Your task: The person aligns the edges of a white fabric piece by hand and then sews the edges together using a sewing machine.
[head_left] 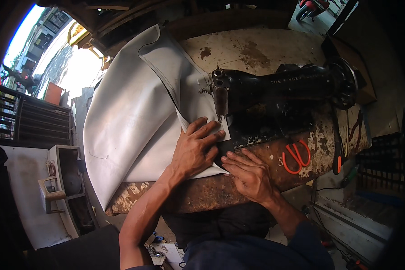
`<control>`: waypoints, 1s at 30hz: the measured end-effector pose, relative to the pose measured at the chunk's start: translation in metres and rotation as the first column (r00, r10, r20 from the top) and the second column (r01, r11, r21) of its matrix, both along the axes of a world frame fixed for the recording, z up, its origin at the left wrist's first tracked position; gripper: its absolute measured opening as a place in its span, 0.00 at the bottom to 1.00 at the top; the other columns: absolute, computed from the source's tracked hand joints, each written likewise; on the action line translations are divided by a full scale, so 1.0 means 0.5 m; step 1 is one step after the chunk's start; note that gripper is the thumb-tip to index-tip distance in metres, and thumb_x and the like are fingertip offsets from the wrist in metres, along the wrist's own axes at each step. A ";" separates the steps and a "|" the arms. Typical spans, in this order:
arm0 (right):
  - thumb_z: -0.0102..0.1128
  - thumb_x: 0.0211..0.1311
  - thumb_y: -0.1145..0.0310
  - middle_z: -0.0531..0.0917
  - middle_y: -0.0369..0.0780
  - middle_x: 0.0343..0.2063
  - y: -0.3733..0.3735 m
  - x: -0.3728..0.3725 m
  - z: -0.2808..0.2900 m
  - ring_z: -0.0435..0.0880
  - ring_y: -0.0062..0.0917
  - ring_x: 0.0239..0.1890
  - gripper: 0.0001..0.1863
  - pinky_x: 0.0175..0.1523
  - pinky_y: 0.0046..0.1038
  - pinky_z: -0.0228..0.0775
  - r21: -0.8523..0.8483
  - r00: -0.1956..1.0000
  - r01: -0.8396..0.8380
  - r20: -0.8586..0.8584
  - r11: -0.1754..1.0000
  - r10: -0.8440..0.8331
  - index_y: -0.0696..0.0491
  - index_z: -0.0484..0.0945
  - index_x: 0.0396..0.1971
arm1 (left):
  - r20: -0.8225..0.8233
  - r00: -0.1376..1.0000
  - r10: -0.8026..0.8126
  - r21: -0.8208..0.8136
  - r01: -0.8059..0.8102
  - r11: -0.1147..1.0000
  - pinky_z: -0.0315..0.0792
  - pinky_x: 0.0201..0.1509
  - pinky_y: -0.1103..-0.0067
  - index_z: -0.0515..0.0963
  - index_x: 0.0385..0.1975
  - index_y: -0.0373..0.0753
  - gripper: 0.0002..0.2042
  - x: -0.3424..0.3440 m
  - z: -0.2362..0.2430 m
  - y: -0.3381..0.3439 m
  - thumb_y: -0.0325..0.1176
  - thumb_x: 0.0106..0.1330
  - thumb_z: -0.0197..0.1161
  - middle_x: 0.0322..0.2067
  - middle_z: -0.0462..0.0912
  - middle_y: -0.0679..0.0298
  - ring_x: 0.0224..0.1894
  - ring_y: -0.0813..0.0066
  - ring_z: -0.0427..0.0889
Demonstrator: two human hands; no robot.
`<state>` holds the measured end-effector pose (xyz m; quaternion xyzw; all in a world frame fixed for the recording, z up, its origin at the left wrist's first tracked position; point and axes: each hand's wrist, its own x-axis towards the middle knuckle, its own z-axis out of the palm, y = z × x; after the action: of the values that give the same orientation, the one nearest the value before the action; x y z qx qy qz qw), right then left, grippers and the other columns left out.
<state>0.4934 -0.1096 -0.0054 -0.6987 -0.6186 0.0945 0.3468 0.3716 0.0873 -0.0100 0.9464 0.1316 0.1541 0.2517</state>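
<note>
The step in hand looks like guiding a pale sheet (135,119) through a black sewing machine (274,92). The sheet lies on the table (202,198), mostly to the left of the machine, with its working edge close by the needle end and its left part sagging over the table's side. The left hand (194,150) presses the sheet just in front of the needle end, fingers curved and slightly spread, resting on the material rather than visibly pinching it. The right hand (251,176) lies in front of the machine's base, fingers stretched out and loosely side by side, none seen to pinch. The next move would seem to call for keeping the edge flat and aligned while feeding it, fingers clear of the needle. Counted: two hands, one machine, one pair of red-handled scissors (297,154) lying in front of the machine's base, and one sheet as far as shows; whether several layers are stacked at the needle, I cannot tell.
</note>
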 end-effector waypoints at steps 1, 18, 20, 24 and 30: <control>0.64 0.59 0.79 0.91 0.39 0.50 0.004 0.002 -0.002 0.86 0.27 0.62 0.13 0.71 0.43 0.71 0.001 1.000 0.000 0.001 1.000 0.000 0.54 0.90 0.43 | 0.014 1.000 -0.004 0.004 0.004 1.000 0.72 0.70 0.58 0.86 0.54 0.45 0.21 0.001 -0.002 0.005 0.29 0.57 0.66 0.62 0.80 0.60 0.68 0.47 0.72; 0.63 0.62 0.78 0.90 0.38 0.53 0.051 0.013 -0.005 0.82 0.22 0.65 0.13 0.69 0.42 0.66 -0.020 0.999 0.021 0.025 1.000 -0.020 0.53 0.88 0.46 | 0.149 0.987 -0.062 0.005 0.062 0.998 0.75 0.66 0.61 0.87 0.44 0.40 0.16 0.036 -0.007 0.083 0.24 0.53 0.69 0.51 0.85 0.58 0.62 0.50 0.79; 0.64 0.62 0.78 0.90 0.37 0.53 0.049 0.016 -0.009 0.82 0.22 0.66 0.14 0.69 0.42 0.66 -0.025 0.999 0.019 0.034 0.999 -0.018 0.53 0.88 0.46 | 0.148 0.987 -0.053 -0.002 0.054 0.999 0.76 0.66 0.61 0.87 0.44 0.40 0.16 0.037 -0.014 0.080 0.24 0.53 0.69 0.51 0.85 0.57 0.62 0.50 0.79; 0.64 0.61 0.78 0.90 0.37 0.53 0.055 0.016 -0.010 0.82 0.21 0.66 0.15 0.69 0.43 0.66 -0.017 0.999 0.042 0.013 0.999 -0.041 0.52 0.89 0.47 | 0.140 0.989 -0.047 -0.021 0.050 0.999 0.76 0.67 0.61 0.87 0.44 0.39 0.16 0.040 -0.011 0.087 0.25 0.54 0.69 0.52 0.86 0.57 0.63 0.51 0.79; 0.64 0.61 0.79 0.90 0.37 0.53 0.056 0.013 -0.017 0.81 0.22 0.66 0.15 0.69 0.43 0.66 -0.015 0.999 0.043 0.026 0.999 -0.043 0.53 0.88 0.47 | 0.144 0.986 -0.079 -0.011 0.082 0.997 0.75 0.67 0.61 0.88 0.42 0.40 0.14 0.040 -0.013 0.096 0.27 0.55 0.69 0.54 0.85 0.55 0.62 0.50 0.79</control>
<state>0.5001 -0.0814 -0.0138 -0.7156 -0.6071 0.0831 0.3354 0.3918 0.1353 -0.0165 0.9352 0.0761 0.2105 0.2746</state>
